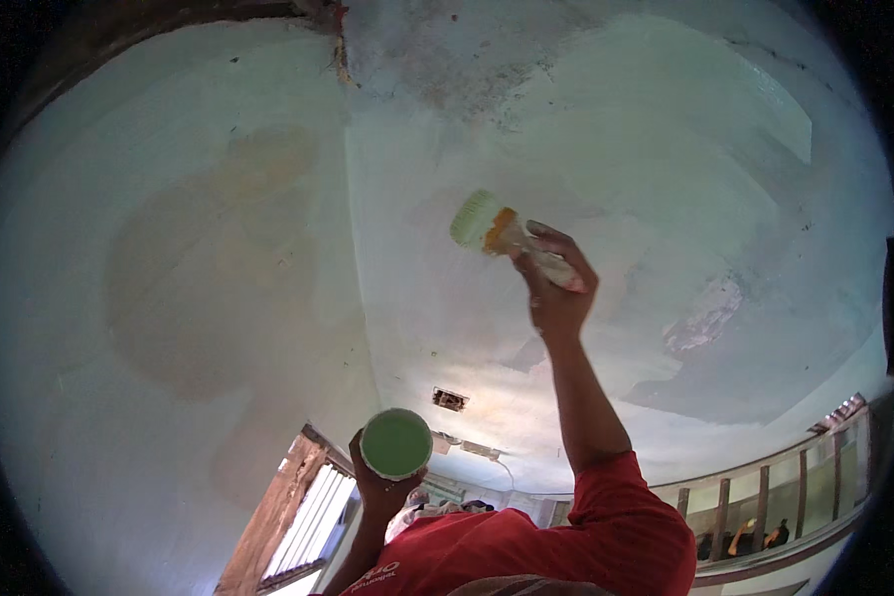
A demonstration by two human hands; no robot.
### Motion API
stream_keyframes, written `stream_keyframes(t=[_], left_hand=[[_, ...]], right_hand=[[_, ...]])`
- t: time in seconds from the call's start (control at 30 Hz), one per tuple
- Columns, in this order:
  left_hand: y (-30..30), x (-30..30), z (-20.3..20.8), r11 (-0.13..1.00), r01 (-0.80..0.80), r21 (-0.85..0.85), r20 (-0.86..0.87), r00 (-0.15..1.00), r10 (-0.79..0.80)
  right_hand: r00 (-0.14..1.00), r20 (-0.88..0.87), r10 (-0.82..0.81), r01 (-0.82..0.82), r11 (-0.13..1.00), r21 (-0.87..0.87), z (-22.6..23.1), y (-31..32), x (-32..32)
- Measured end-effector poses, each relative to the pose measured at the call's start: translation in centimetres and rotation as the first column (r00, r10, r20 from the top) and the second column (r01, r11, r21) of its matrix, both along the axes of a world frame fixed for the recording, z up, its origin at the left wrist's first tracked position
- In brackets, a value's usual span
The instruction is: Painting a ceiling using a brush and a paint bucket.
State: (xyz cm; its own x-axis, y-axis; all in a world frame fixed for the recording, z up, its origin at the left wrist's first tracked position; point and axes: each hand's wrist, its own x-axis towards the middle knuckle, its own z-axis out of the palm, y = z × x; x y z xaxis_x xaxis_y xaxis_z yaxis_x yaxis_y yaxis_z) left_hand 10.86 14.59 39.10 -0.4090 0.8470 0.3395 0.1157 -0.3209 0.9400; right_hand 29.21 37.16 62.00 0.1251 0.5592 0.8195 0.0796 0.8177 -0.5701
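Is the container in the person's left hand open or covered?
The container is open: no lid covers its mouth, and green paint shows inside.

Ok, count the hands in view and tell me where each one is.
2. The left hand is low, left of centre, holding a tub of green paint. The right hand is higher, right of centre, gripping a paintbrush. No others show.
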Motion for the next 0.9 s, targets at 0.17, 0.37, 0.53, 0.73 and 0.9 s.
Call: stream_keyframes(t=[0.17,0.37,0.53,0.73,0.9], left_hand=[[2.5,-0.6,0.8,0.996,-0.038,0.077,-0.069,0.997,0.043],[5.3,-1.1,2.1,0.990,-0.024,0.137,-0.172,0.984,0.047],[5.4,-0.9,4.2,0.992,-0.038,0.123,-0.256,0.964,0.069],[5.2,1.0,5.7,0.964,-0.133,0.232,-0.318,0.926,0.204],[4.9,1.9,6.3,0.920,-0.135,0.367,-0.417,0.861,0.293]], right_hand=[[0.860,-0.099,0.501,-0.503,0.797,-0.335,0.7,-4.9,2.8],[0.754,-0.144,0.641,-0.606,0.595,-0.527,-3.2,-11.0,2.7],[0.826,0.449,0.342,-0.303,0.940,-0.158,-3.6,-13.9,3.0],[0.727,0.561,0.396,-0.317,0.918,-0.238,-5.1,-14.7,3.1],[0.703,0.558,0.441,-0.307,0.896,-0.321,-6.8,-14.6,3.7]])
